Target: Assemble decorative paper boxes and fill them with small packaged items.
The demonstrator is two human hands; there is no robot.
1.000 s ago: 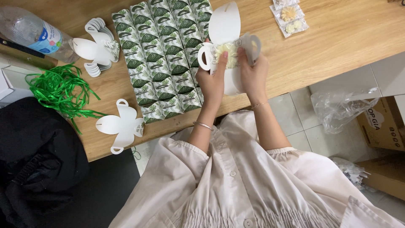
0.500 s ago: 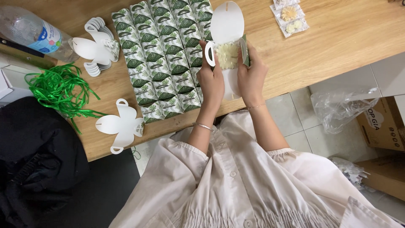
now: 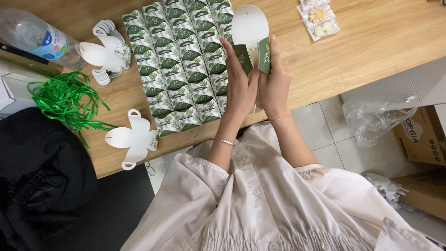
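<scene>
Side flaps now folded up, the little box is taking shape between my hands.

A moment ago the white inside of the card lay open; now its green walls stand up. My left hand (image 3: pixel 239 88) and right hand (image 3: pixel 274 83) press together on the box (image 3: pixel 253 58), over the table (image 3: pixel 371 51), just right of the finished boxes (image 3: pixel 179 60).

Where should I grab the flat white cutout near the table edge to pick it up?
Probably by the looped handle tab on the cutout that pokes toward the table edge. Come from that open edge side: it lies flat, so a thin tab is easier to pinch, and green ribbons crowd its far side.
</scene>
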